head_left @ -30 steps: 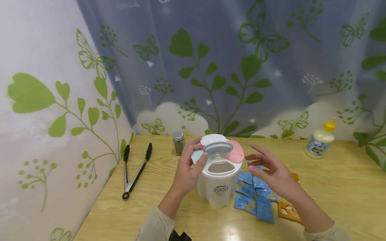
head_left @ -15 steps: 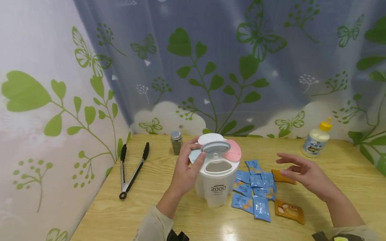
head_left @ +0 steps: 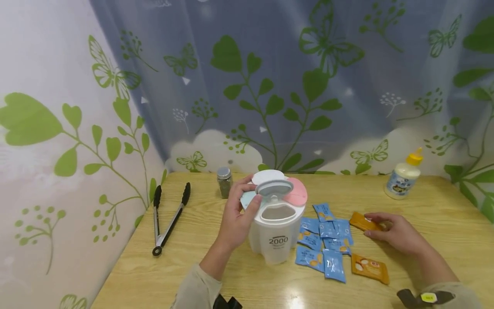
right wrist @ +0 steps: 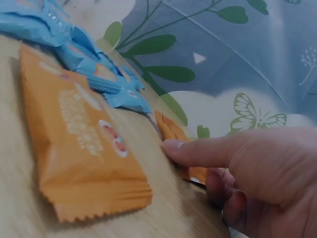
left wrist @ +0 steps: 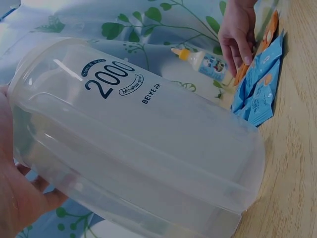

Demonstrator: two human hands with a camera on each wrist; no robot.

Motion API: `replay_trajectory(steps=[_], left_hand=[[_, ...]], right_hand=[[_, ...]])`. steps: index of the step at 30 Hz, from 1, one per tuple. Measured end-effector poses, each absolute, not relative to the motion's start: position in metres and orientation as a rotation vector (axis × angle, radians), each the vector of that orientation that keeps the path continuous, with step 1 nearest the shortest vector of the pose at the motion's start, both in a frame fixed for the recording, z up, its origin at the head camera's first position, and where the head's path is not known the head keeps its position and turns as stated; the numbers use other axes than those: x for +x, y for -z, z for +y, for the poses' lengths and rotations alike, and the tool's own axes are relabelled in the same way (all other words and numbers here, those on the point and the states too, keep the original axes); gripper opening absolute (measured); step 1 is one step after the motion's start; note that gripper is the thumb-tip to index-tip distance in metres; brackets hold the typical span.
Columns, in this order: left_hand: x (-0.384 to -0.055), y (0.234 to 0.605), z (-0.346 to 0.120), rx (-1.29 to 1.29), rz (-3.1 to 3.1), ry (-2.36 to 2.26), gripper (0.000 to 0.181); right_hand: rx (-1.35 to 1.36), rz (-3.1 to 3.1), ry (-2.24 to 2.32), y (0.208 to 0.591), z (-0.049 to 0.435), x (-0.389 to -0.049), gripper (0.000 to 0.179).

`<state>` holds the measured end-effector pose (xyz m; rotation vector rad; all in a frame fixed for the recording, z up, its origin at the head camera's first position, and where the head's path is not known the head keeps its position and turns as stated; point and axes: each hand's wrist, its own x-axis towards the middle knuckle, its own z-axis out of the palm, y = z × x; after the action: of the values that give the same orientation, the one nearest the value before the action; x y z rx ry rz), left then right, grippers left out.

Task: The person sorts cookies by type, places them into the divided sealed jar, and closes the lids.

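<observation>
Orange wrapper, and the right hand (head_left: 397,234) is on it: thumb at the near edge, fingers over the far one, pinching the right end of the far orange packet (head_left: 359,219) as it lies on the wooden table (head_left: 200,206). How firm that pinch is, you can't tell.

Over to the left hand (head_left: 236,216), gripping the translucent container (head_left: 275,246) high up, thumb on the top, fingers curled round the side, the "2000" print facing the person. It stands upright. Just right of the left thumb, the grey flap (head_left: 274,187) is raised above its opening; beneath the thumb sits the pale blue lid (head_left: 248,198), with the white lid (head_left: 268,175) and the pink lid (head_left: 296,193) beyond.

Between the two hands, the blue packets (head_left: 327,231) lie in a loose cluster, some overlapping. Nearer the person than the right fingers, the near orange packet (head_left: 369,268) lies flat, apart from the pinch. Beyond those fingers and off to their right stands the yellow-capped bottle (head_left: 402,181). Just past the left fingertips, the spice jar (head_left: 224,184); well left of that hand, the tongs (head_left: 167,231), arms spread.
</observation>
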<state>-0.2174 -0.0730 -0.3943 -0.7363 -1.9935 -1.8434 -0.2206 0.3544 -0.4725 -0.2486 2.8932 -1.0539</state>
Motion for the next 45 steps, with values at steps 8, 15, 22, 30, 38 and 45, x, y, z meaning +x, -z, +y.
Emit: replay_trajectory(steps=[8,15,22,30,38,45], left_hand=[[-0.217,0.393,-0.074,-0.731,-1.985,1.846,0.02],[-0.217,0.394,-0.073,-0.74,-1.985,1.859,0.02],[-0.217,0.395,-0.072,-0.738,-1.994,1.807,0.02],[-0.218,0.395,-0.071,-0.743,-1.974,1.825,0.02],[-0.218,0.399,-0.066,-0.742,-1.988,1.863,0.021],[-0.215,0.395,-0.07,-0.718,-1.988,1.862,0.021]], right_hand=[[-0.127,2.841,1.037,0.471,0.355,-0.222,0.055],[-0.025,2.644,1.24,0.467,0.357,-0.22,0.044],[-0.03,2.546,1.47,0.452,0.35,-0.22,0.04],[-0.112,2.442,1.716,0.426,0.322,-0.211,0.046],[-0.179,2.366,1.888,0.394,0.288,-0.193,0.045],[-0.363,2.35,1.949,0.354,0.242,-0.185,0.042]])
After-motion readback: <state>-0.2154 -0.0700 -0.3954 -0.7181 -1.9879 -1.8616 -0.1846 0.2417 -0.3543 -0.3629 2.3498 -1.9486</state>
